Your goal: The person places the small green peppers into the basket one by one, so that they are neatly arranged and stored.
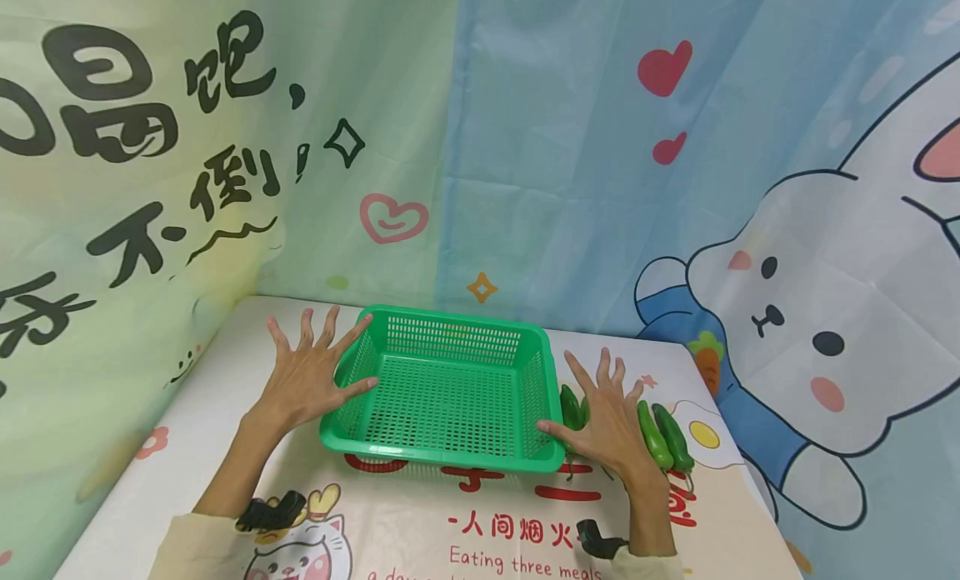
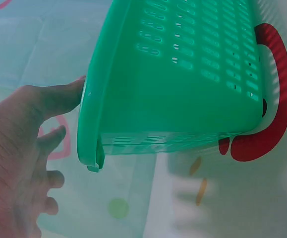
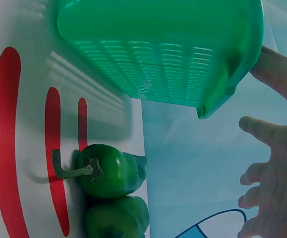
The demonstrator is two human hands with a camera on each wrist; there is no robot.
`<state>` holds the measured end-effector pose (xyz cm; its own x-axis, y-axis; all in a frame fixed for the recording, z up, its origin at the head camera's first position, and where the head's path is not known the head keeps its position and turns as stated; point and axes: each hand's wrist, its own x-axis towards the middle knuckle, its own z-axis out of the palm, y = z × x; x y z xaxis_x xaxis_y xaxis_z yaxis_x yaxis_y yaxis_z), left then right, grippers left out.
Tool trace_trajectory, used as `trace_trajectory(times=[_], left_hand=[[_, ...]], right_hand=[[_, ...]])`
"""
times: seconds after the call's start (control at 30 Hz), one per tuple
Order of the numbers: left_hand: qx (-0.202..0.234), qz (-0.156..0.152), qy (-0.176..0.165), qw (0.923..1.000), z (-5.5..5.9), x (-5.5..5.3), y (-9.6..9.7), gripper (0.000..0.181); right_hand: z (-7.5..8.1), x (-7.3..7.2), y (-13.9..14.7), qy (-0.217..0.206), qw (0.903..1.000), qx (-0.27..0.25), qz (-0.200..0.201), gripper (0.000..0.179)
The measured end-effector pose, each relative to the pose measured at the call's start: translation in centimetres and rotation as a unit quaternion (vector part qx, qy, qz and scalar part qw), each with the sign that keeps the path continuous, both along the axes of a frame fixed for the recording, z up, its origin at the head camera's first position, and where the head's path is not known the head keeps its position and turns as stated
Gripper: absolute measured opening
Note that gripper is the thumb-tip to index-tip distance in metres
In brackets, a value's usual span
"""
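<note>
A green plastic basket (image 1: 442, 463) with slotted walls stands on the table, and nothing lies inside it. My left hand (image 1: 303, 380) is at its left side, fingers spread, the thumb over the rim. On the opposite side my right hand (image 1: 607, 417) has its fingers spread too, with the thumb by the right rim. In the right wrist view, green peppers (image 3: 111, 171) lie on the table below that hand. Part of this pair is hidden behind the right hand in the head view. Farther right are two more green peppers (image 1: 672, 437).
A printed cloth (image 1: 405, 513) with red lettering and a cartoon cat covers the table. Printed curtains (image 1: 525, 188) hang behind the table and along its left side, with a large cartoon rabbit (image 1: 795, 330) at the right.
</note>
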<state>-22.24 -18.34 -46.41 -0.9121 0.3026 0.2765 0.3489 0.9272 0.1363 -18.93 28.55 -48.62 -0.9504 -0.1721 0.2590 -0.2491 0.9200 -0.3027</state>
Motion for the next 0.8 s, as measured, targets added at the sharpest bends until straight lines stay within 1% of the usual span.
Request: trace_trajectory(times=[0.2,0.27,0.4,0.47,0.53,0.63,0.8], left_hand=[[0.0,0.0,-0.005,1.0,-0.2,-0.1,0.1,0.097],[0.01,0.002,-0.01,0.9999,-0.5,-0.1,0.1,0.094],[0.057,0.012,-0.019,0.9981,-1.0,-0.2,0.2,0.08],[0.091,0.021,-0.025,0.9953,-1.3,-0.3,0.3,0.072],[0.121,0.029,-0.022,0.992,-1.6,-0.4,0.4,0.065],[0.158,0.046,-0.032,0.9859,-2.0,-0.6,0.6,0.059],[0.197,0.071,-0.044,0.977,-3.0,-1.0,0.7,0.053]], right_hand=[[-0.2,0.2,0.1,0.006,1.0,-0.004,0.002,0.119],[-0.2,0.3,0.2,0.006,1.0,-0.008,0.001,0.118],[0.1,0.4,0.2,-0.006,0.9997,-0.018,-0.013,0.113],[0.2,0.5,0.3,-0.012,0.9992,-0.031,-0.022,0.109],[0.4,0.6,0.4,-0.011,0.9982,-0.047,-0.034,0.103],[0.5,0.8,0.6,0.007,0.9963,-0.072,-0.046,0.094],[0.3,0.8,1.0,0.065,0.993,-0.074,-0.065,0.077]])
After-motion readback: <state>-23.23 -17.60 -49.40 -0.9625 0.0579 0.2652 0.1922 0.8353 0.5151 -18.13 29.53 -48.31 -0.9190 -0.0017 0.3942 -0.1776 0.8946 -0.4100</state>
